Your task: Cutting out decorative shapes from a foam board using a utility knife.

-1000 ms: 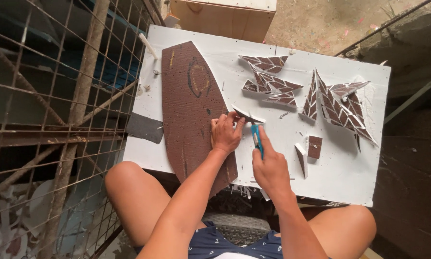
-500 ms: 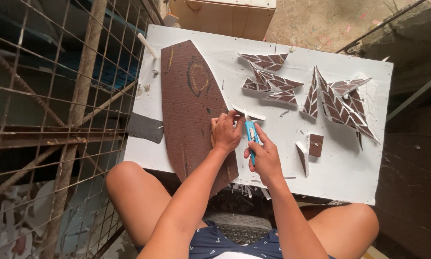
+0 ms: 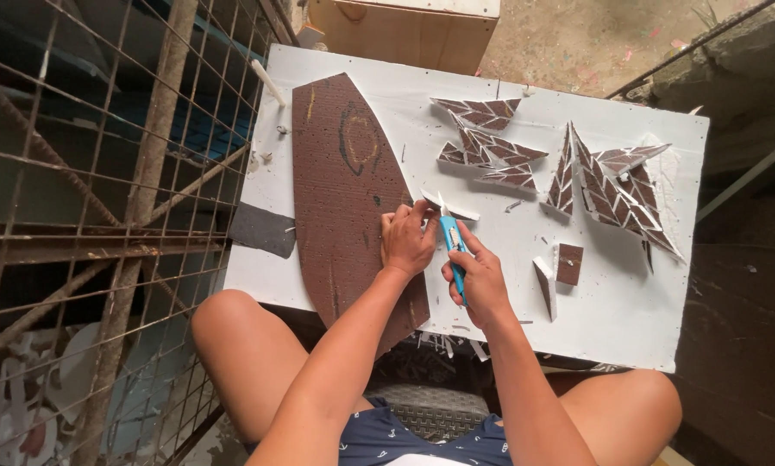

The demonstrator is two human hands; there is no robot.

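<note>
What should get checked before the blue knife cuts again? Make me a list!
1. Right hand grips the blue utility knife firmly: ok.
2. Left hand holds down the small white strip beside the blade: ok.
3. Left fingertips are out of the blade's path: cannot tell, they sit very close to the tip.
4. The large brown sheet lies flat on the white board: ok.
5. Finished triangle pieces sit away from the cutting spot: ok.
6. Bare legs below the board's near edge are safe from a slip: not ok, they are right under it.
</note>
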